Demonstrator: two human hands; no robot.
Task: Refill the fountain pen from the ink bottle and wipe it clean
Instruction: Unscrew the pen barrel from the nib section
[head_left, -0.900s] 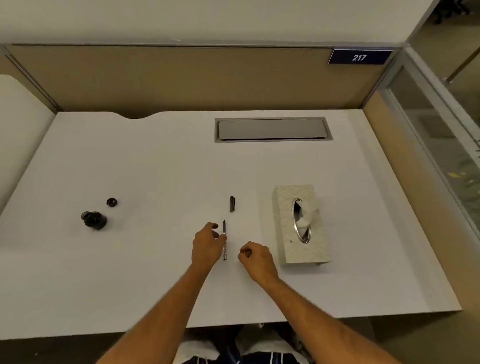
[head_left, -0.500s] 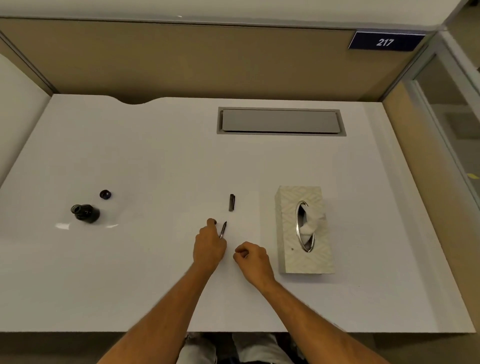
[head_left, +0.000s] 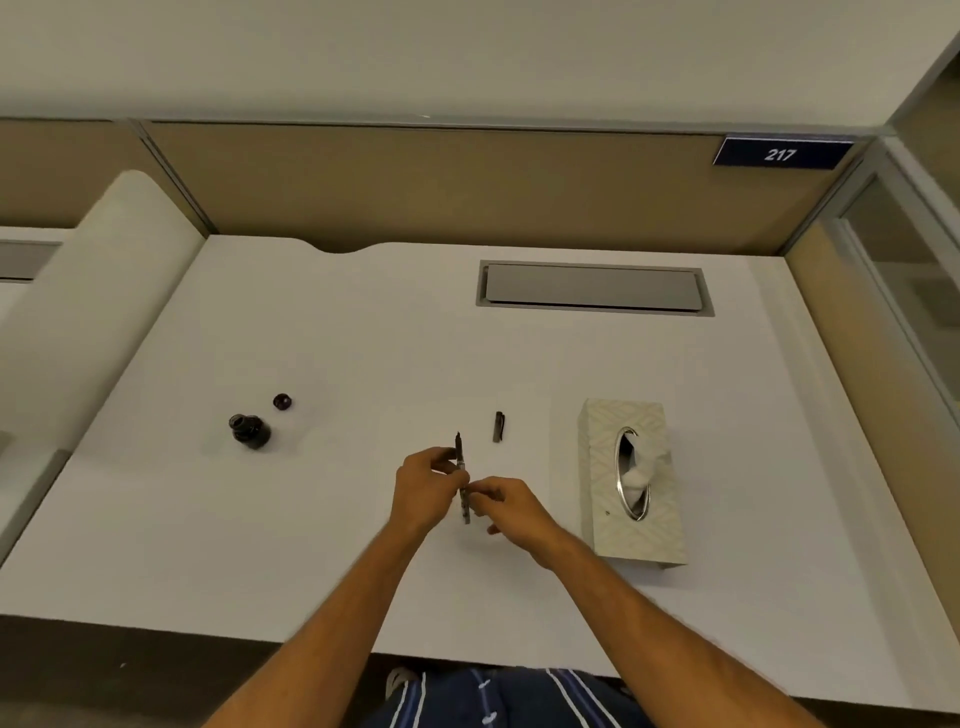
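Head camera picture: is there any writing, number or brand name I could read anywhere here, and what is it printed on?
"217": white digits on the dark blue plate fixed at the top of the tan partition, far right.
ink bottle: no label can be made out; too small and dark.
fountain pen, held in both hands: no marking readable.
tissue box: only a woven pattern, no words.

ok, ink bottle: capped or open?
Open. The ink bottle stands upright on the desk with its mouth bare, and its lid lies apart just behind it. Ink level cannot be told.
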